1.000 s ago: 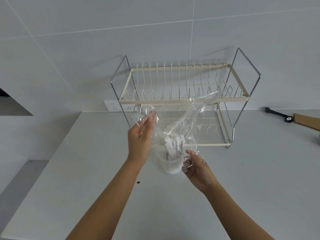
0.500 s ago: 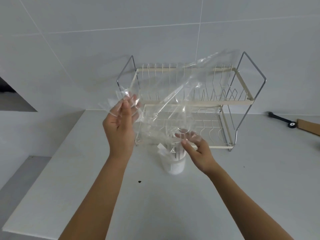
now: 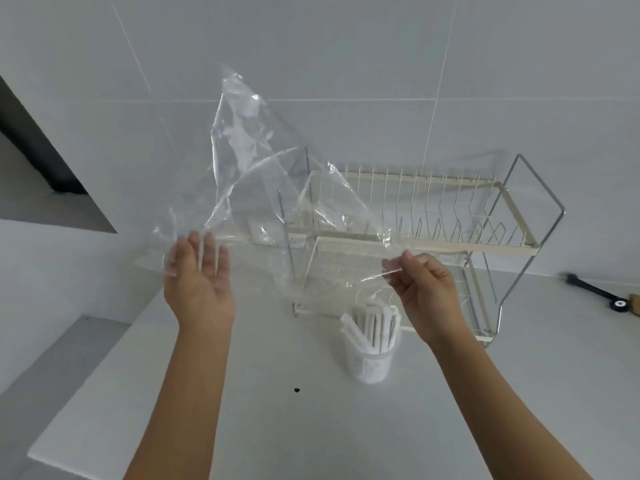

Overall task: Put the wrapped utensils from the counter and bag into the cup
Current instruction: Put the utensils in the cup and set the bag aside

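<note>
A clear plastic bag point(image 3: 256, 188) is stretched in the air between my hands, above and left of the cup, and looks empty. My left hand point(image 3: 199, 282) holds its left edge with fingers pointing up behind the film. My right hand point(image 3: 424, 289) pinches its right edge between thumb and fingers. Below my right hand a translucent white cup point(image 3: 372, 363) stands on the counter. Several white wrapped utensils point(image 3: 372, 323) stand upright in it, one leaning out to the left.
A two-tier cream wire dish rack point(image 3: 450, 216) stands right behind the cup against the tiled wall. A black-handled tool point(image 3: 595, 289) lies at the far right. A small dark speck point(image 3: 296, 390) marks the white counter, whose left edge point(image 3: 69, 393) drops off.
Both hands lifted the bag off the cup and pulled it up and to the left, spreading apart. The utensils stayed in the cup. The view shifted, so the rack and cup sit further right.
</note>
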